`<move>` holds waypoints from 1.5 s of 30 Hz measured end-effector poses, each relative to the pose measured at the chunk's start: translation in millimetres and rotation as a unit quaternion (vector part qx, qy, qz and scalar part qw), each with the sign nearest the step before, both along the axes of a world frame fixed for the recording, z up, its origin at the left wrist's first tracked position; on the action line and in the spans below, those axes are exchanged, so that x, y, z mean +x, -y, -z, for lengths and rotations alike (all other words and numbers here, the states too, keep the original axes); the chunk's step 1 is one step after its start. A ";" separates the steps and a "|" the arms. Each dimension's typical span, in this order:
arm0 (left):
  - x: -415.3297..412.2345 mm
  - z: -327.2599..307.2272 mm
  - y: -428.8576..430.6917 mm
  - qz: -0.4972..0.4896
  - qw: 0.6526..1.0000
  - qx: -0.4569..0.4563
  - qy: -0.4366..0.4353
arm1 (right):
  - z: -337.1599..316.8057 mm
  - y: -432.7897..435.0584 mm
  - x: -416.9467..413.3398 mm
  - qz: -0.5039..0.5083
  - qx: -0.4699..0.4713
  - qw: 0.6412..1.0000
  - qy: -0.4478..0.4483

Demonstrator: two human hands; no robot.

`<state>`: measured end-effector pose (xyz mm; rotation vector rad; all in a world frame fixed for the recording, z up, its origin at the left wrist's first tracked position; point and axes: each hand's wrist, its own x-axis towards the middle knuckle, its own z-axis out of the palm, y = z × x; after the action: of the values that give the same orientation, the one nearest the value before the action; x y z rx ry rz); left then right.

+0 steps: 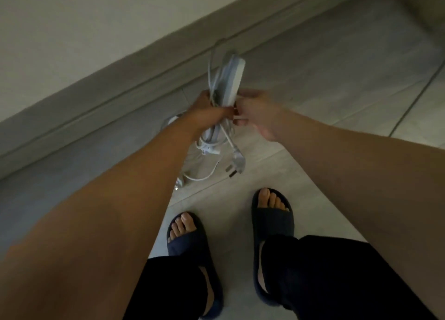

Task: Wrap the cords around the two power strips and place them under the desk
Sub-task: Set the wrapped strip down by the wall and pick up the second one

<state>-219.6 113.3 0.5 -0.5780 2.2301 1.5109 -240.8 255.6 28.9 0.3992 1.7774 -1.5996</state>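
White power strips (234,79), bundled with looped cords (212,136), are held upright above the tiled floor (337,67), gripped by the closed left hand (207,112) and pinched at the side by the right hand (257,112). A plug (237,165) is seen hanging below, above dark slippers (272,221); the skirting board (101,88) lies beyond.

A home: tiled floor (313,83), plain skirting board (120,88), house slippers (272,221).

— Where can a hand pass?
— Right of the hands, over bare floor tiles (337,74).
— What blocks?
— The wall (72,30) behind; the dangling plug (237,162) and slippered feet (272,213) below.
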 end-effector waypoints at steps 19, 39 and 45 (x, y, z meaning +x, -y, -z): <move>-100.2 75.2 -55.2 0.348 0.750 -0.550 -0.118 | 122.7 -23.2 -128.8 0.272 0.078 0.958 0.041; -152.1 126.1 -9.8 0.247 0.797 -0.518 -0.189 | 145.5 3.4 -131.9 -0.077 0.199 0.963 -0.164; -151.5 135.2 6.5 0.342 0.713 -0.584 -0.181 | 161.6 -7.8 -130.0 -0.160 0.252 0.937 -0.182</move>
<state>-371.1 106.8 -134.7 0.3351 2.9909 -0.3284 -370.7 263.4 -132.7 0.0283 2.3984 -1.0212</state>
